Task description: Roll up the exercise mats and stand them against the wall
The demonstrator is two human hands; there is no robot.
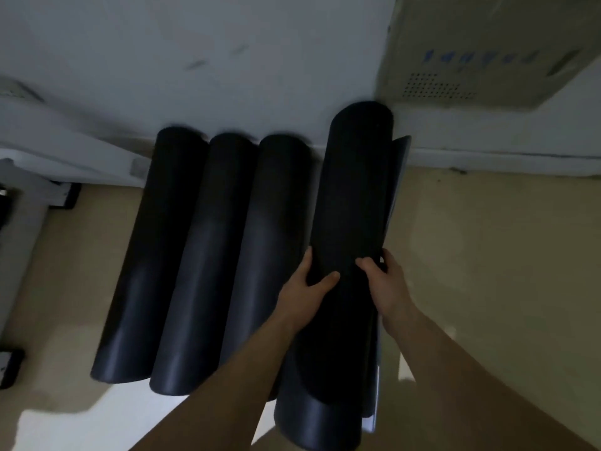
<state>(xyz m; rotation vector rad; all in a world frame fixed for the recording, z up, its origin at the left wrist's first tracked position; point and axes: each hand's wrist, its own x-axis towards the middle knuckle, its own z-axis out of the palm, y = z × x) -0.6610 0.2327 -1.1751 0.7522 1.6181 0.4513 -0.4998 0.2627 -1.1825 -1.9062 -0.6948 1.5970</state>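
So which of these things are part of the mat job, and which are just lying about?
Part of the job: fourth rolled mat, gripped by the left hand and right hand; three rolled mats leaning on the wall.
Just there: vented beige panel; white furniture at left; black object at the floor's left edge.

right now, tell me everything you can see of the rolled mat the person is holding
The rolled mat is black, matte and rubbery-looking, wound into a thick tube, the rightmost of four. Its outer flap hangs loose along the right side, showing a paler grey face. It leans top-first toward the white wall. The left hand and right hand grip its sides, thumbs across the front. It seems to touch the neighbouring rolled mat.
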